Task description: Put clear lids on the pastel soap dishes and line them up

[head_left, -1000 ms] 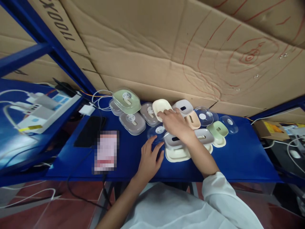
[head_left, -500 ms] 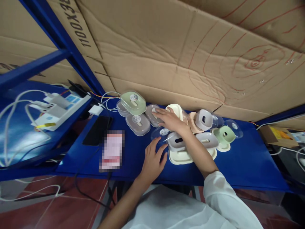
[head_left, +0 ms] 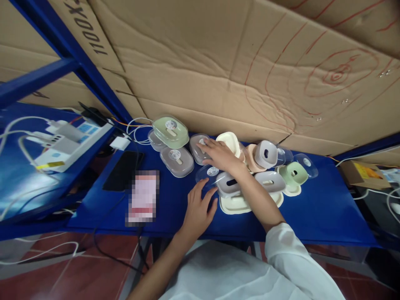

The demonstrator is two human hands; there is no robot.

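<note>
One left hand (head_left: 197, 210), one right hand (head_left: 220, 155). One green lidded dish (head_left: 170, 133); three greyish lidded dishes (head_left: 177, 162), one partly covered. Three grey slotted boxes (head_left: 272, 158), one green slotted box (head_left: 300, 174); peach boxes (head_left: 251, 159), at least one. Loose clear lids (head_left: 306, 165), at least three, exact tally unclear. Cream pieces (head_left: 236, 205), at least two. One dark phone (head_left: 122, 171), one pixelated screen (head_left: 142, 198), one power strip (head_left: 74, 143).

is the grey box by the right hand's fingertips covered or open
Covered: a clear lid sits over the grey box, its see-through edge showing around it; the right hand hides part.
</note>
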